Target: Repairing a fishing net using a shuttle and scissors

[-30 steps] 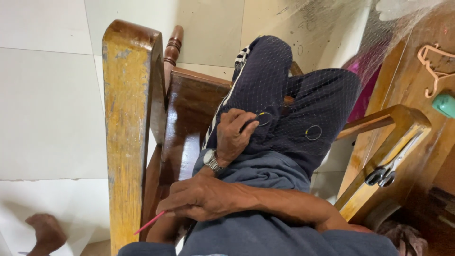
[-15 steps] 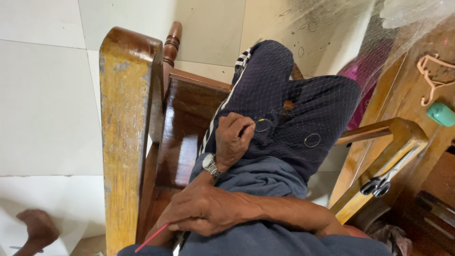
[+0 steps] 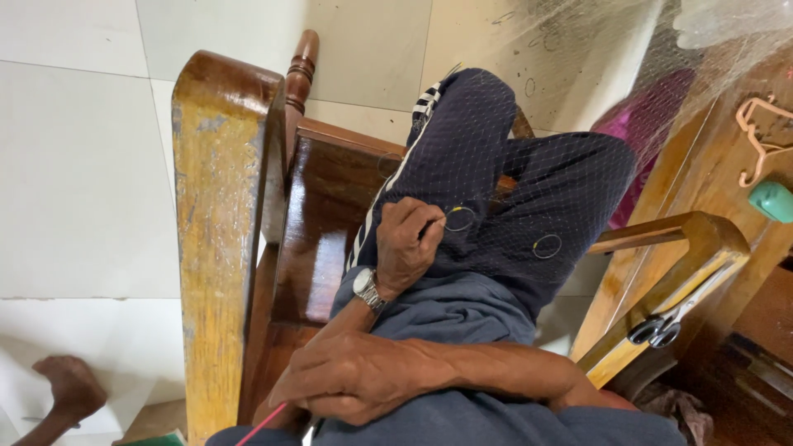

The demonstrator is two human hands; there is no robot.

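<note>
Head view: left hand (image 3: 409, 248) pinches net (image 3: 529, 198) at a yellow ring (image 3: 459, 219); right hand (image 3: 351, 380) curled on red needle (image 3: 263, 424); keep mesh taut, I'd say

No packages, labels, signs or screens appear anywhere in this downward view over a wooden chair and tiled floor. The nearest candidate, a sliver of green at the bottom edge beside the chair's armrest, is cut off by the frame and too small to identify.
</note>
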